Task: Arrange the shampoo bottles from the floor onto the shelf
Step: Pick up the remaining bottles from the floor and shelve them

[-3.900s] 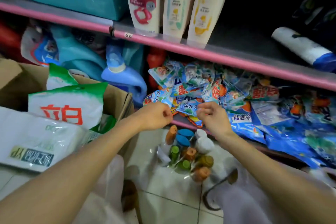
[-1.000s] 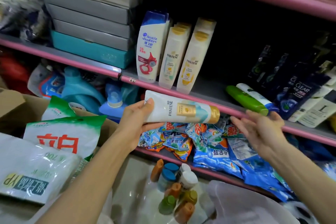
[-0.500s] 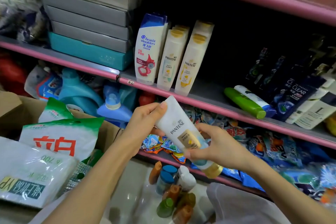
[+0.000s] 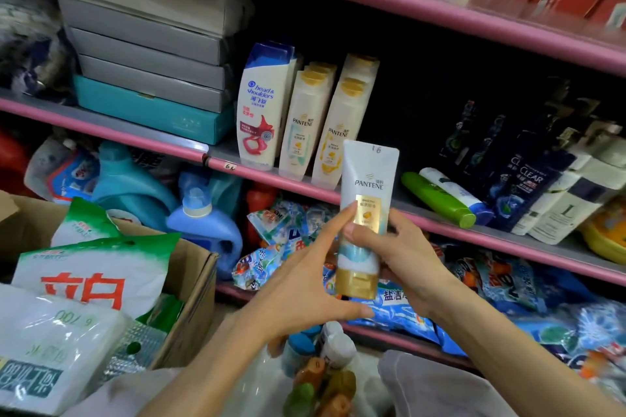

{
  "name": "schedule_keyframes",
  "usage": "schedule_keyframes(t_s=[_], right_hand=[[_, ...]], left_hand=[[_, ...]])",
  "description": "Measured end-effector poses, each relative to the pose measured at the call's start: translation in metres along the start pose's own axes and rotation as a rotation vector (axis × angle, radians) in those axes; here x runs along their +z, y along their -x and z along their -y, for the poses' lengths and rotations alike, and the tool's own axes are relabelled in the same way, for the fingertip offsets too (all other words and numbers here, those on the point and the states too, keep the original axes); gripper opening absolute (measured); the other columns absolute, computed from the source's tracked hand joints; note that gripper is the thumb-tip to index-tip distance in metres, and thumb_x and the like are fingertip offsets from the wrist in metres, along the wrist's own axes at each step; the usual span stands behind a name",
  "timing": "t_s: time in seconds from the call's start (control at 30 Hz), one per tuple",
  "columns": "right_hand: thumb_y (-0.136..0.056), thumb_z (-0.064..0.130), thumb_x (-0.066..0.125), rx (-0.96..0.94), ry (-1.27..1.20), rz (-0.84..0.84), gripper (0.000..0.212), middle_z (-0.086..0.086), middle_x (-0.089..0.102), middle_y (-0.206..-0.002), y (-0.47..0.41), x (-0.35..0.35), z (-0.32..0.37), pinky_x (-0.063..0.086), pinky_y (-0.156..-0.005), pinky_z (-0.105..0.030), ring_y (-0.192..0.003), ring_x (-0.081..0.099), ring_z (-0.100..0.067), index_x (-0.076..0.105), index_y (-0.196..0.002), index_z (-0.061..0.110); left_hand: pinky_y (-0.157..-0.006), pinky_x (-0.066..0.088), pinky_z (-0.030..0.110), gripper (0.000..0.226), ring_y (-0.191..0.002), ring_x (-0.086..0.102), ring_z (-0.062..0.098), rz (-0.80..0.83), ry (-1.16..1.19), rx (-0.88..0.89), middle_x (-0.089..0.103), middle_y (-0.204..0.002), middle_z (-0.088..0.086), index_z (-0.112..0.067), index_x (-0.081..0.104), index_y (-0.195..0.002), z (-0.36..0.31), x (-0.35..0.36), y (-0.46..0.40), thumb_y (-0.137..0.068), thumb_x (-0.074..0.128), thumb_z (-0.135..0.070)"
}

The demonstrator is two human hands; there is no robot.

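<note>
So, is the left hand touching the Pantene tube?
Touching. The head view shows the left hand with its straight index fingertip against the Pantene tube at the gold label, while the right hand grips the tube.

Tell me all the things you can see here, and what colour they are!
Pantene tube: one, white with gold cap, upright, cap down, held before the shelf.
Pantene bottles: two rows, cream, on the middle shelf.
Head & Shoulders bottle: white and blue, left of them.
Boxes: five stacked, grey over teal.
Green bottle: one, lying down.
Clear bottles: dark, count unclear.
Detergent jugs: blue, lower shelf.
Cardboard box: brown, holding bags.
Left hand: fingertips touching the tube.
Right hand: grip round the tube.
</note>
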State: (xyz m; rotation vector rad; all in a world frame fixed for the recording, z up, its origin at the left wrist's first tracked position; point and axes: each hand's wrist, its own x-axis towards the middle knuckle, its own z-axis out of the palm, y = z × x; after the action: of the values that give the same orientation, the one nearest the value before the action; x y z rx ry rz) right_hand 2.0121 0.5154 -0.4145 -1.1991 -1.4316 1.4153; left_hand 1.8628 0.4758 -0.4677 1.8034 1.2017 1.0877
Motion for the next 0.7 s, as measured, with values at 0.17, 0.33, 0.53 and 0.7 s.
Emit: schedule_keyframes(t_s=[0.17,0.33,0.53,0.7], right_hand=[[-0.075,0.022,0.078,0.005,-0.012,0.001,0.038,-0.005,0.075,-0.096,0.001,0.001,0.0,0.059,-0.063,-0.033,-0.083,0.074,-0.024,0.062,-0.11,0.022],[-0.077,0.02,0.077,0.007,-0.021,-0.02,0.037,-0.007,0.075,-0.096,-0.002,-0.008,-0.003,0.059,-0.065,-0.037,-0.084,0.073,-0.026,0.062,-0.111,0.021],[-0.069,0.027,0.081,-0.234,0.151,-0.276,0.04,0.004,0.073,-0.093,-0.025,-0.024,0.007,0.057,-0.073,-0.032,-0.084,0.072,-0.013,0.058,-0.102,0.025],[-0.077,0.021,0.078,-0.34,0.228,-0.403,0.028,0.004,0.07,-0.088,-0.078,-0.045,0.025,0.053,-0.073,-0.029,-0.081,0.068,-0.012,0.056,-0.095,0.024]], left_hand=[[-0.089,0.053,0.036,0.11,-0.107,0.058,-0.004,-0.101,0.003,0.003,0.058,-0.123,-0.026,-0.066,0.011,-0.136,-0.002,0.006,0.001,-0.053,0.081,-0.052],[-0.087,0.052,0.03,0.107,-0.105,0.055,-0.008,-0.052,0.015,-0.019,0.057,-0.122,-0.027,-0.068,0.011,-0.135,-0.002,0.01,-0.007,-0.057,0.081,-0.05],[-0.085,0.053,0.045,0.104,-0.107,0.06,0.014,-0.119,-0.096,-0.089,0.049,-0.137,-0.016,-0.068,-0.01,-0.134,0.012,0.011,-0.04,-0.076,0.072,-0.041],[-0.084,0.05,0.02,0.082,-0.1,0.058,-0.007,-0.279,0.13,-0.163,0.035,-0.143,-0.021,-0.048,0.009,-0.146,0.019,0.002,-0.075,-0.085,0.063,-0.038]])
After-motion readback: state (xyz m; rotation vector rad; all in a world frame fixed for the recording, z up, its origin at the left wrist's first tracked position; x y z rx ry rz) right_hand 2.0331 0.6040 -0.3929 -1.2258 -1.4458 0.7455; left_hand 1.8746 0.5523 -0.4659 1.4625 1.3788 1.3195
